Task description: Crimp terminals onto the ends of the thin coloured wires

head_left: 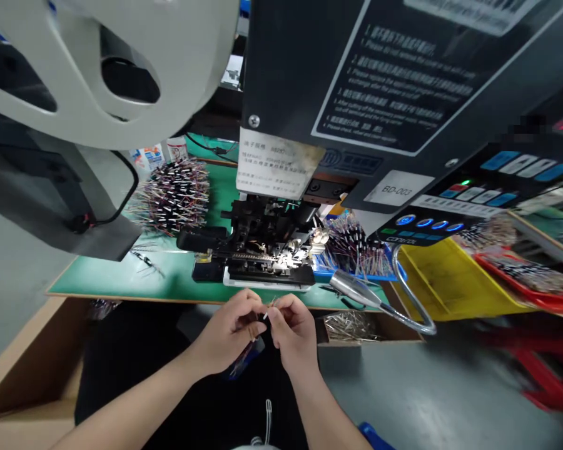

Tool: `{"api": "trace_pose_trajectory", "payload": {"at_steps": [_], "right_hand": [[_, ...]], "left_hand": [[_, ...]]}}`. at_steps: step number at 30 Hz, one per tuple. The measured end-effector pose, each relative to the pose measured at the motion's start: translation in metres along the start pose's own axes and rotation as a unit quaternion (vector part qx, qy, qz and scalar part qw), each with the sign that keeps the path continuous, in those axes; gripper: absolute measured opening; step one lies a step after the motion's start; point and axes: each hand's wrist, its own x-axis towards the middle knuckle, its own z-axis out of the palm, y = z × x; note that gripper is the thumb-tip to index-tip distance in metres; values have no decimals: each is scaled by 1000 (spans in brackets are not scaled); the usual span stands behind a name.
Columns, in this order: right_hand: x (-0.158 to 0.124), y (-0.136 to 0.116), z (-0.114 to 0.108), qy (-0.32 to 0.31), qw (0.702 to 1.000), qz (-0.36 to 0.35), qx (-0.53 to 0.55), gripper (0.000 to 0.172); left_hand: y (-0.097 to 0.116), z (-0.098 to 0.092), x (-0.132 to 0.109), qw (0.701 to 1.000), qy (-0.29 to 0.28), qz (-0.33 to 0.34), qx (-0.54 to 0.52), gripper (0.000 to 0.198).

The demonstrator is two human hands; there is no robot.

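Just in front of the table edge, my left hand (234, 331) and my right hand (292, 331) meet, both closed in a pinch. A short cable (266, 315) with a white end and thin wires runs between their fingertips. My fingers cover most of it. Below the left palm hangs a dark part with coloured wire ends (245, 361); whether it belongs to the same cable I cannot tell. Directly beyond the hands stands a crimping machine, its lit terminal applicator (286, 253) apart from my fingers.
A large pile of cables (178, 197) lies on the green table (107, 275) at left. More cables (356, 247) fill a blue tray right of the applicator. A bendable lamp (361, 292) juts over the front edge. Yellow bin (431, 275) at right; cardboard box (23, 356) at lower left.
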Motion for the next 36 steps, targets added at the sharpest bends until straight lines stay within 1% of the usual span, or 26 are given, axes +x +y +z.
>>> {"api": "trace_pose_trajectory", "payload": {"at_steps": [3, 6, 8, 10, 13, 15, 17, 19, 21, 23, 24, 25, 26, 27, 29, 30, 31, 33, 36], "right_hand": [[0, 6, -4, 50, 997, -38, -44, 18], [-2, 15, -2, 69, 995, -38, -65, 21], [-1, 19, 0, 67, 995, -27, -62, 24], [2, 19, 1, 56, 997, -27, -47, 25], [12, 11, -1, 27, 999, -43, -17, 19], [21, 2, -4, 16, 999, -37, -10, 20], [29, -8, -10, 12, 999, -24, -18, 20], [35, -19, -18, -4, 999, -29, -35, 23], [40, -31, -26, -58, 995, -35, -71, 22], [43, -41, -32, -123, 986, -26, -109, 21], [44, -44, -34, -141, 982, -23, -124, 20], [44, -46, -36, -135, 982, -28, -132, 19], [44, -46, -36, -107, 984, -39, -134, 17], [45, -44, -35, -67, 988, -49, -131, 16], [46, -37, -34, 14, 990, -53, -128, 17], [48, -33, -32, 43, 989, -51, -131, 18], [49, -29, -31, 59, 988, -49, -137, 19], [54, -25, -28, 68, 982, -65, -162, 21], [60, -23, -22, 66, 977, -95, -178, 17]], "left_hand": [[-6, 7, 4, 999, 29, 5, 16, 14], [-11, 10, 5, 995, 80, 0, 52, 15], [-14, 12, 7, 992, 111, -8, 59, 16], [-16, 13, 10, 990, 125, -16, 60, 17], [-16, 16, 16, 988, 120, -16, 98, 19], [-11, 17, 21, 989, 88, -7, 123, 20], [0, 16, 28, 991, 43, -4, 124, 20], [14, 11, 36, 995, -7, -26, 99, 20], [29, 4, 47, 993, -70, -71, 58, 16], [41, -3, 57, 982, -146, -116, 10, 14], [45, -4, 61, 977, -171, -128, -12, 16], [46, -4, 64, 974, -181, -131, -33, 17], [45, -2, 66, 975, -174, -128, -57, 18], [41, 2, 67, 978, -152, -118, -83, 20], [29, 13, 67, 981, -87, -93, -148, 22], [21, 20, 65, 979, -59, -83, -178, 23], [13, 25, 64, 977, -37, -77, -197, 23], [1, 33, 61, 978, -4, -69, -198, 21], [-9, 35, 58, 991, 28, -44, -125, 16]]}}
